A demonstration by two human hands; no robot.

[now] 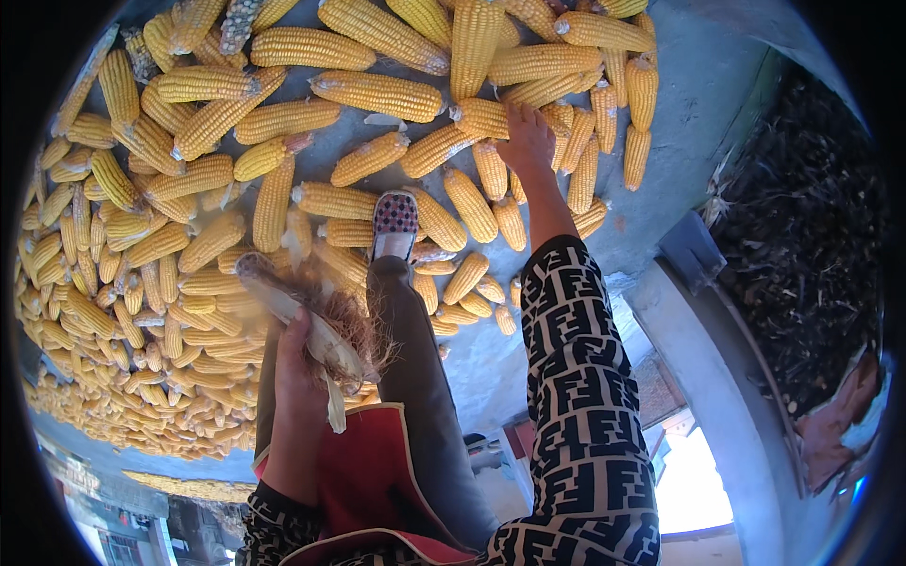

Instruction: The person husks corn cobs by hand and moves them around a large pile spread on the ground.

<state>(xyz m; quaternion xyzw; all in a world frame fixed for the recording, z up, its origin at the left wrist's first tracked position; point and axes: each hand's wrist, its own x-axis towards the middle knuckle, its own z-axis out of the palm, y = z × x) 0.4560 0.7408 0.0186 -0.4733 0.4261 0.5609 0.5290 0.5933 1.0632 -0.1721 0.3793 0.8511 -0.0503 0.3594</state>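
In my left hand (294, 354) is a pale dry corn husk (283, 301) with a bushy tuft of brown corn silk (350, 304). The husk slants over the lower ears, near my left knee, and its upper end is blurred. Farther forward, my right hand (529, 138) reaches down to a yellow ear of corn (481, 117), with the thumb and fingers around its right end. My palm hides that end of the ear. Husked ears lie on both sides of this hand, among them a long upright one (476, 49) just beyond it.
A large heap of husked ears (163, 318) spreads along the left over a grey concrete floor (679, 134). My shoe (395, 221) stands among the ears. At right, a shovel (694, 251) leans by a low pale wall (708, 354), beside a dark pile of dry plant matter (800, 233).
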